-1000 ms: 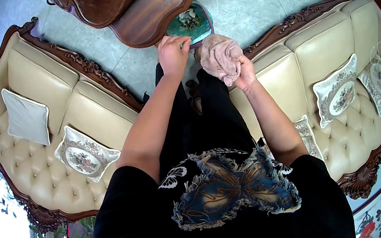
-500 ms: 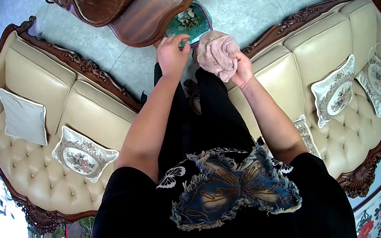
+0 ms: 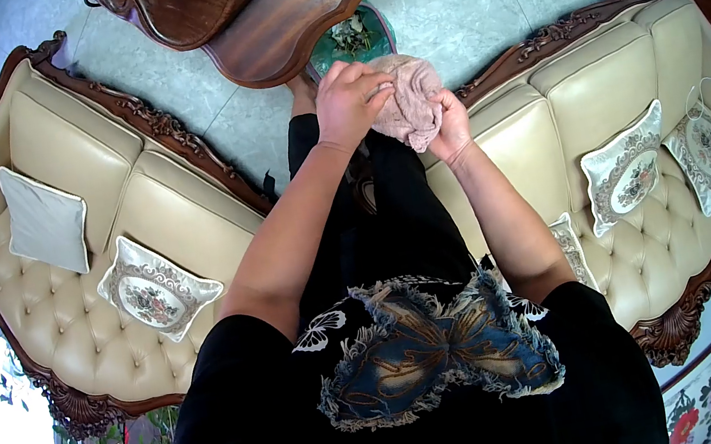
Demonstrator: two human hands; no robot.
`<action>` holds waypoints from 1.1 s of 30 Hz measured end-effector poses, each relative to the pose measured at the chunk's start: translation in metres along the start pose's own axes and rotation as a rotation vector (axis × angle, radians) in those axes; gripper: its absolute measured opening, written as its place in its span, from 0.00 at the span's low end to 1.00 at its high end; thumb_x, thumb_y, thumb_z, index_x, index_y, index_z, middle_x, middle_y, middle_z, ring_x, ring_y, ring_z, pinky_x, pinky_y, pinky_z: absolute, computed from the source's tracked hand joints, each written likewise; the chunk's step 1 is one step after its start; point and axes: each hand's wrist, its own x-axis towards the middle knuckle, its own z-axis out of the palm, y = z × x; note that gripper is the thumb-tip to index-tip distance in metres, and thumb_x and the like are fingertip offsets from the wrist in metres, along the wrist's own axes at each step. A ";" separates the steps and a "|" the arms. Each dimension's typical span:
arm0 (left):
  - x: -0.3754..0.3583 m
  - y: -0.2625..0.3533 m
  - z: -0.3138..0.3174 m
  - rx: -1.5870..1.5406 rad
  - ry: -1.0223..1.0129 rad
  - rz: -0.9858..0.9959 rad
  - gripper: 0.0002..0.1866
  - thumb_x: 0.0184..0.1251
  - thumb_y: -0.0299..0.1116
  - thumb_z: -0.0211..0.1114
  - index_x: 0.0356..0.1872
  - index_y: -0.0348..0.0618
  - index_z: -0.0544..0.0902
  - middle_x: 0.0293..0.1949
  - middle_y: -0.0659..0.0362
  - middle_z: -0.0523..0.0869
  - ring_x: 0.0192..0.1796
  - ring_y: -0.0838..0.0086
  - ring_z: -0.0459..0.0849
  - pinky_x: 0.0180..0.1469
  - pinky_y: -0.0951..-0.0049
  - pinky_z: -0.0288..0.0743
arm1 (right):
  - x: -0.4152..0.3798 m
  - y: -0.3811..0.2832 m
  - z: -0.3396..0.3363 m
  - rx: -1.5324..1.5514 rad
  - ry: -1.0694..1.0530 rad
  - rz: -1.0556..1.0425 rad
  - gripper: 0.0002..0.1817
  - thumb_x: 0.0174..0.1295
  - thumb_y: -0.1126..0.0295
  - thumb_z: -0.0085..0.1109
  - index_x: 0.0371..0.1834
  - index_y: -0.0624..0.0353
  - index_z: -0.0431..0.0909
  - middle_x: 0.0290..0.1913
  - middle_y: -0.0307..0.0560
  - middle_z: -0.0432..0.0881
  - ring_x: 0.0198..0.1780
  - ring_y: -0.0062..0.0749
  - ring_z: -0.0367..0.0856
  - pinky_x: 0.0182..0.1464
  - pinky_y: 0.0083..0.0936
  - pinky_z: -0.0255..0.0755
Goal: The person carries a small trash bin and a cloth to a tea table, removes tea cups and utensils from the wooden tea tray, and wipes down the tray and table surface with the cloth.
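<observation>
step in hand, my read: both hands brought together at the pink cloth (image 3: 413, 104), right one carrying it, left one working at its near-left part. can't pin the exact action from this view.

right hand (image 3: 454, 123): grasping the cloth by its right side, thumb up along the folds. left hand (image 3: 344, 109): fingers bent, tips over the cloth's left edge. contact or a pinch there: can't tell, and can't see anything else in that hand.

cloth is bunched, off any surface, up above the black trousers (image 3: 409, 204). in view it overlaps the near-right rim of the green-lined bin (image 3: 380, 28), which has leafy scraps (image 3: 352, 32) in it and sits by the curved near edge of the wooden table (image 3: 270, 48).

next move calls for, i'd judge: firm right hold, left fingertips set on one fold rather than the whole bundle, light pull. soft stuff, so it'll likely sag or slip if the right grip loosens. loose bits in the folds could drop; not visible either way.
</observation>
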 end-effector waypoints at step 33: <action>0.008 0.002 0.024 -0.098 -0.053 -0.092 0.08 0.49 0.33 0.80 0.31 0.47 0.90 0.32 0.63 0.89 0.40 0.63 0.82 0.46 0.66 0.77 | 0.011 -0.004 0.010 -0.240 0.114 -0.167 0.21 0.68 0.72 0.60 0.64 0.61 0.75 0.57 0.49 0.84 0.58 0.36 0.84 0.62 0.34 0.77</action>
